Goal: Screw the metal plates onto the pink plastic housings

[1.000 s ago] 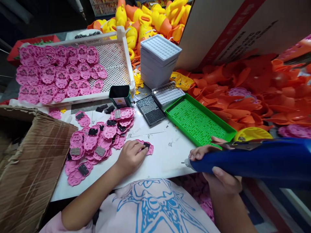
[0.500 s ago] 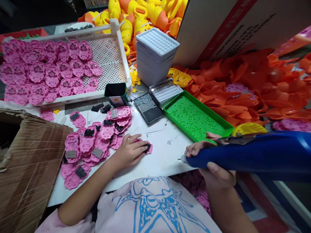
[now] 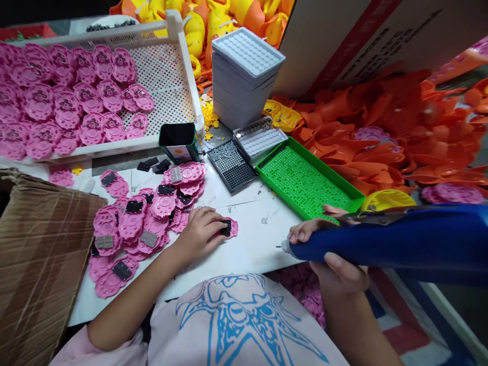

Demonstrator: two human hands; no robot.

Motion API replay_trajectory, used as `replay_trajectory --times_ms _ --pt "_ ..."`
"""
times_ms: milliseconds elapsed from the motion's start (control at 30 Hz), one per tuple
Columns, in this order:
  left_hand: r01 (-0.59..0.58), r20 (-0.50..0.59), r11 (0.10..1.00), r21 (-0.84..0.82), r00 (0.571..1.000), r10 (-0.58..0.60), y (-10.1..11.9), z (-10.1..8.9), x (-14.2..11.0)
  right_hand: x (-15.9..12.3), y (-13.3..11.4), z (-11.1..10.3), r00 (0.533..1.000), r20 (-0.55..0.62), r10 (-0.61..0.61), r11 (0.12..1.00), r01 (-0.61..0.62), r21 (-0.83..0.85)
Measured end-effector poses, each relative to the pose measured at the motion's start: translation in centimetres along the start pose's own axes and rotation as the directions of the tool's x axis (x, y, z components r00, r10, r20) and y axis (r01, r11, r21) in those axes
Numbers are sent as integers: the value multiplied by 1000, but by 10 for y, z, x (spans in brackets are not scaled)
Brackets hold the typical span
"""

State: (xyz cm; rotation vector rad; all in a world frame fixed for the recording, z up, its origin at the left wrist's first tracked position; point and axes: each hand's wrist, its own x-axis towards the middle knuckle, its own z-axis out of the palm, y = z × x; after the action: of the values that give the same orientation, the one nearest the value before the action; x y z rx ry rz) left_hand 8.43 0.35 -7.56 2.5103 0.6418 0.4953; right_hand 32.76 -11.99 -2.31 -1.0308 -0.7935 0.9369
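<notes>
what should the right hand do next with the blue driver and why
Probably swing the blue driver left so its tip meets the pink piece. The left hand pins that piece flat on the table, while the right hand holds the tip apart from it.

Pink disc (image 3: 230, 227) mostly covered by the left hand (image 3: 200, 235); only its right edge and a black insert showing. Blue tool (image 3: 389, 243) cut off by the right edge, rear end unseen; tip too small to identify. Right hand (image 3: 335, 254) largely hidden behind the tool body. White crate (image 3: 179, 76) and cardboard box (image 3: 34, 264) cropped at the left edge. Print on the green tin (image 3: 180, 145) too small to read. Orange parts (image 3: 400, 127) at right blurred.
</notes>
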Motion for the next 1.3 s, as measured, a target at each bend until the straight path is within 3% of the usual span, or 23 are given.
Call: replay_trajectory --times_ms 367,1300 --pt "-62 -108 998 -19 992 60 -1 6 0 3 1 6 998 29 -62 998 61 10" --pt "-64 -93 995 -74 994 57 -3 7 0 10 2 18 998 -8 -61 998 61 0"
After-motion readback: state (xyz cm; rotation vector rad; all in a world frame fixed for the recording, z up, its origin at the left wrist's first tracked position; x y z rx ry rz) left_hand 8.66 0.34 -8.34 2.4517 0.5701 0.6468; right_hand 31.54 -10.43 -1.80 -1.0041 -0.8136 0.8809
